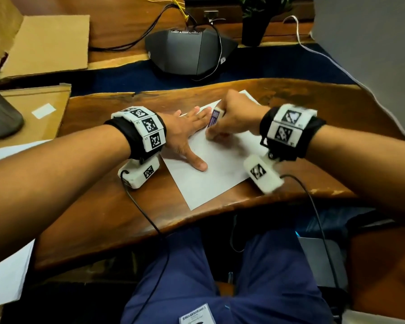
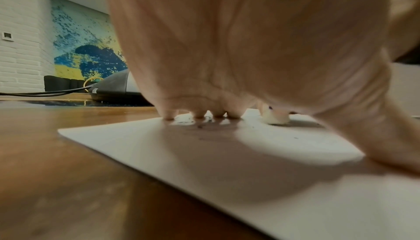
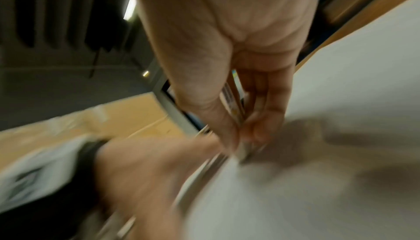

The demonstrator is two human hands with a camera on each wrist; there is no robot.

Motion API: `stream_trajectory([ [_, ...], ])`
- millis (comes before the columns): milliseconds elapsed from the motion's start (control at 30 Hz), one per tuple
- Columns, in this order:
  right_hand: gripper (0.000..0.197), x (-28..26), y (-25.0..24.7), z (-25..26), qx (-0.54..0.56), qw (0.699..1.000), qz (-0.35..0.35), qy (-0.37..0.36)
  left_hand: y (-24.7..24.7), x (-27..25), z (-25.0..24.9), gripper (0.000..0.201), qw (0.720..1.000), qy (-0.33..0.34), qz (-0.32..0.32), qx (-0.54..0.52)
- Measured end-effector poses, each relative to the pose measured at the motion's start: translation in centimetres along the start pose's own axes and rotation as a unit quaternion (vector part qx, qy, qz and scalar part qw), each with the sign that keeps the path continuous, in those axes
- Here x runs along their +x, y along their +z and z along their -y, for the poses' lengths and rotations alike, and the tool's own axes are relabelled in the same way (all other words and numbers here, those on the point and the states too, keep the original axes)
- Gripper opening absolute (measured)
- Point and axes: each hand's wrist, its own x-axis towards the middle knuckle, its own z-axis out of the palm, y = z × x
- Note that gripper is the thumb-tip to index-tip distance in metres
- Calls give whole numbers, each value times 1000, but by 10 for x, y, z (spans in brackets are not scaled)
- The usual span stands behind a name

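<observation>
A white sheet of paper (image 1: 215, 169) lies on the wooden table (image 1: 117, 206). My left hand (image 1: 187, 134) is spread flat on the paper, fingers straight, pressing it down; the fingertips (image 2: 200, 115) touch the paper (image 2: 227, 163) among dark crumbs. My right hand (image 1: 234, 118) grips a white eraser in a blue sleeve (image 1: 214, 120), its lower end on the paper just right of the left fingers. In the right wrist view, blurred, thumb and fingers pinch the eraser (image 3: 232, 100) over the paper (image 3: 341, 100). The eraser's white tip (image 2: 276, 119) shows beyond the left palm.
A black conference phone (image 1: 187, 52) with cables sits behind the table's far edge. Cardboard sheets (image 1: 42, 43) lie at the left, beside a grey cylinder (image 1: 0, 113). A dark plant pot (image 1: 255, 26) stands at the back. More white paper (image 1: 7, 277) lies at the lower left.
</observation>
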Motion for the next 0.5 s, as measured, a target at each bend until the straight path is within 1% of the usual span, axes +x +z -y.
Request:
stream_trajectory([
  [67, 34, 10, -13, -2, 34, 997, -43, 49, 1, 0, 0, 130, 1000, 0, -2, 1],
  [100, 35, 15, -15, -4, 31, 996, -69, 45, 0, -2, -2, 130, 1000, -6, -2, -3],
  [133, 35, 14, -11, -2, 16, 996, -82, 22, 0, -3, -2, 128, 1000, -11, -3, -5],
  [167, 33, 7, -4, 3, -13, 997, -71, -7, -1, -4, -2, 126, 1000, -14, -1, -6],
  [200, 31, -1, 4, 6, -34, 998, -44, -26, -2, -5, -4, 125, 1000, -16, 0, -6],
  [233, 31, -7, 8, 8, -31, 999, -11, -28, -3, -5, -3, 125, 1000, -15, 1, -1],
  [267, 35, -5, 6, 5, -23, 1000, 3, -14, -2, -4, -3, 125, 1000, -11, 1, 3],
  [300, 42, 1, -1, 3, -9, 1000, -14, 11, -2, -3, -3, 127, 1000, -12, 2, 3],
  [367, 58, 14, -14, -1, 33, 995, -70, 63, 1, 2, 0, 132, 1000, -5, -3, 5],
  [400, 60, 18, -14, -3, 37, 993, -90, 63, 3, 4, 2, 135, 1000, -1, -7, 8],
  [433, 57, 18, -9, -3, 27, 994, -93, 47, 4, 7, 5, 137, 1000, 3, -9, 13],
  [467, 50, 12, -2, 0, -2, 997, -78, 19, 4, 9, 7, 139, 1000, 4, -8, 16],
  [500, 44, 4, 5, 3, -18, 999, -46, -4, 5, 11, 9, 139, 1000, 5, -4, 17],
])
